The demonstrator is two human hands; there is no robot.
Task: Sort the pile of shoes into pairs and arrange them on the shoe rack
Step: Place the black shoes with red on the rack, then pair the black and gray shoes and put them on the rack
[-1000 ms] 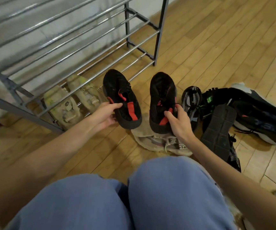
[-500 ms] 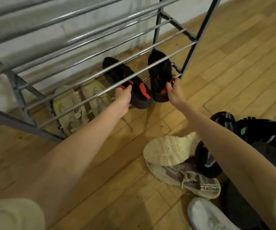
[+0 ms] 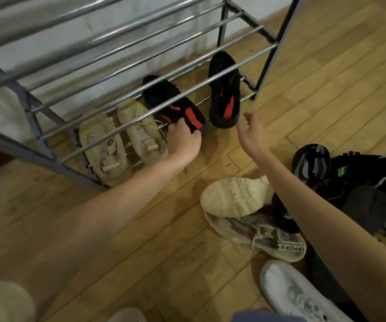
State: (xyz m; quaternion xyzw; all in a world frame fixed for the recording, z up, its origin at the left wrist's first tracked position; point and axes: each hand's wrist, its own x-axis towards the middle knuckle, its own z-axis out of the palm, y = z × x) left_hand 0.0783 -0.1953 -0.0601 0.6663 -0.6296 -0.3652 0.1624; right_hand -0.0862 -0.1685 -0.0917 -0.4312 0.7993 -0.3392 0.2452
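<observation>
A metal shoe rack [image 3: 127, 73] fills the upper left of the frame, its chrome bars running diagonally above a wooden floor [image 3: 154, 247]. On its lowest shelf, left of centre, two beige sneakers [image 3: 122, 140] sit side by side, heels toward the camera. Just right of them lies a black-and-red shoe [image 3: 175, 103], angled, with the left hand [image 3: 183, 140] resting on its heel, fingers curled over the heel's edge. Further right, a second black-and-red shoe [image 3: 225, 91] stands straighter on the same shelf. The right hand [image 3: 252, 133] hangs just below its heel, apart from it, fingers loosely spread and holding nothing. In the lower right of the frame the remaining pile sits on the floor: an upturned cream sole [image 3: 233, 196] on a lettered grey sneaker [image 3: 268, 238], a white shoe [image 3: 296, 293] at the bottom edge, and several black shoes [image 3: 354, 182] at far right.
</observation>
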